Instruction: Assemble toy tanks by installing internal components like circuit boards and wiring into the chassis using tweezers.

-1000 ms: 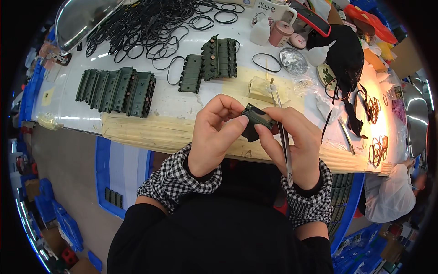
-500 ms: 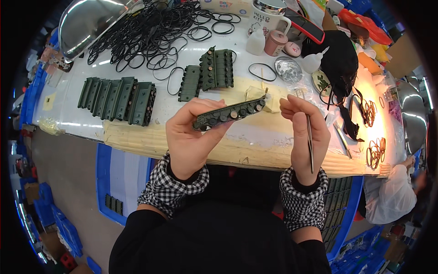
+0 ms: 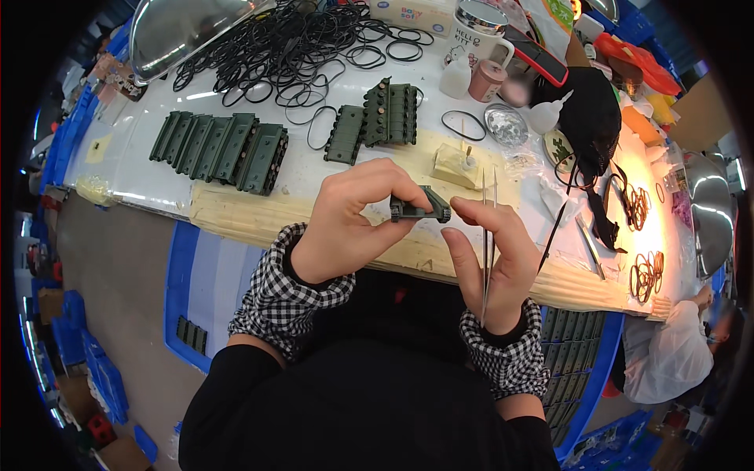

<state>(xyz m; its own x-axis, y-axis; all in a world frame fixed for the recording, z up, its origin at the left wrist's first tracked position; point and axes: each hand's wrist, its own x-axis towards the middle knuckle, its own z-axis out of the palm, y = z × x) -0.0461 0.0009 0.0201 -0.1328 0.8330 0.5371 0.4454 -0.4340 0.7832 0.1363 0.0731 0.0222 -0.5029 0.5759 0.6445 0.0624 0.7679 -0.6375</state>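
Note:
Between the thumb and fingers of my left hand is a dark green model tank hull, held end-on above the table's front edge. My right hand has metal tweezers lodged against its palm, tips pointing away from me. Its thumb and forefinger are spread at the hull's right end; whether they touch it I cannot tell. Behind the hands stands a small yellowish block with a peg-like piece on top. Farther back lie several more green hulls with wheels.
A row of green hulls lies at left, below a heap of black rubber loops. At the back right are a white mug, a phone and a black cap. Blue trays flank my lap.
The hull has turned from side-on to end-on in my left hand. My right hand has moved left to its end, thumb and forefinger spread, the tweezers still in the palm.

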